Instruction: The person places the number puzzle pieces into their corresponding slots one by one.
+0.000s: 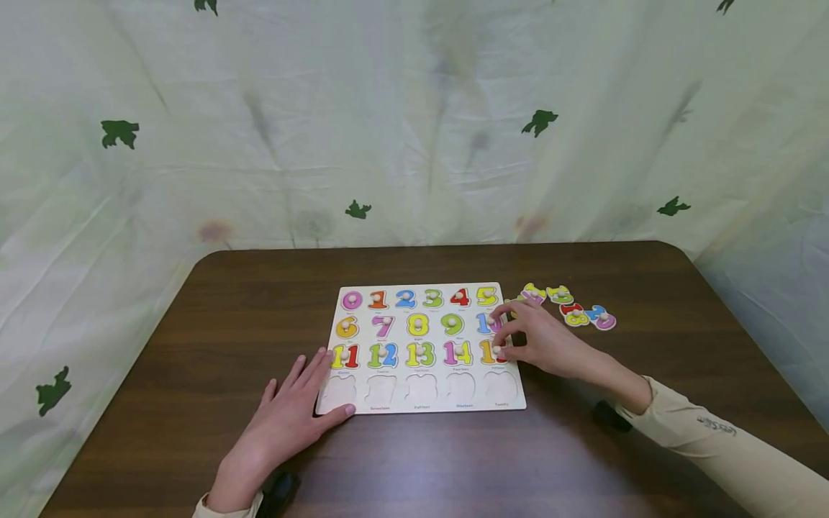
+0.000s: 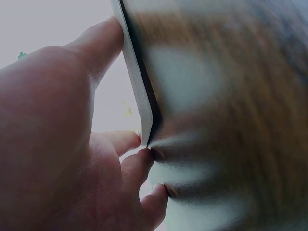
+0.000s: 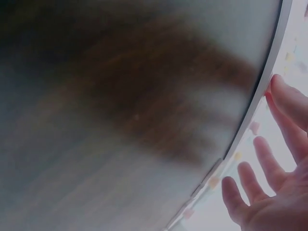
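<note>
A white number puzzle board (image 1: 414,394) lies on the table, with colourful knobbed pieces from 0 to 15 in its upper three rows. At the board's right edge my right hand (image 1: 544,338) pinches the knob of the orange and red number 15 piece (image 1: 487,352) between thumb and index finger. The other fingers of that hand stay extended and partly cover the number 10 piece (image 1: 483,323). My left hand (image 1: 288,414) rests at the lower left corner, its thumb (image 2: 103,45) lying on the board and its fingers spread along the left edge.
Right of the board lie several loose number pieces, among them a yellow and green one (image 1: 560,295), a red and yellow one (image 1: 574,315) and a blue and purple one (image 1: 602,318). The bottom row has bare recesses (image 1: 421,388). A pale curtain (image 1: 414,144) hangs behind the brown table (image 1: 272,288).
</note>
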Motion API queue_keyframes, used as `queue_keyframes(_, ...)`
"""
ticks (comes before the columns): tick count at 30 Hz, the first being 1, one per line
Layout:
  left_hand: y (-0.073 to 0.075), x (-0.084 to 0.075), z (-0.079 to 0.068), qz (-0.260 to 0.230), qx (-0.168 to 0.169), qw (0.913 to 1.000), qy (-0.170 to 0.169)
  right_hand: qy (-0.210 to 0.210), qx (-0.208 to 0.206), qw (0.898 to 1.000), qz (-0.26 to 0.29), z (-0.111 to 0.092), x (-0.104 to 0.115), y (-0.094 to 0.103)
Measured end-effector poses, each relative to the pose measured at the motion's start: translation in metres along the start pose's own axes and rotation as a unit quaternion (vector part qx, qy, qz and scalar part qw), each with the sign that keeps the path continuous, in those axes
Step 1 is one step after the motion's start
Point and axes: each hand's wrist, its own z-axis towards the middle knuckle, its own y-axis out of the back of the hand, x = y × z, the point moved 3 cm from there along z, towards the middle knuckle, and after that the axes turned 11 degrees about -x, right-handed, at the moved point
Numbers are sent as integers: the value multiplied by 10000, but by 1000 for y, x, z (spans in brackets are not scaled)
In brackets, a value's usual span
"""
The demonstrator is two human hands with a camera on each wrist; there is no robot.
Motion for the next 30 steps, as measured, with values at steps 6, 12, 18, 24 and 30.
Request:
queue_keyframes(6, 0, 0, 0, -3, -39, 10000, -46, -200, 2, 9993, 310, -3, -3, 5)
queue_keyframes(12, 0, 0, -1, -40, -77, 9999, -68, -619, -181, 9956, 678, -12, -8, 18)
queue_keyframes(18, 0, 1, -1, -62, -33, 10000, -14, -934, -608, 9911, 727, -20, -19, 37)
queue_keyframes(24, 0, 1, -1, -54, -1, 10000, -7, -1149, -874, 9885, 449, -25, -29, 59)
queue_keyframes(30, 0, 1, -1, -27, -14, 10000, -30, -1227, -1003, 9868, 328, -23, -40, 71)
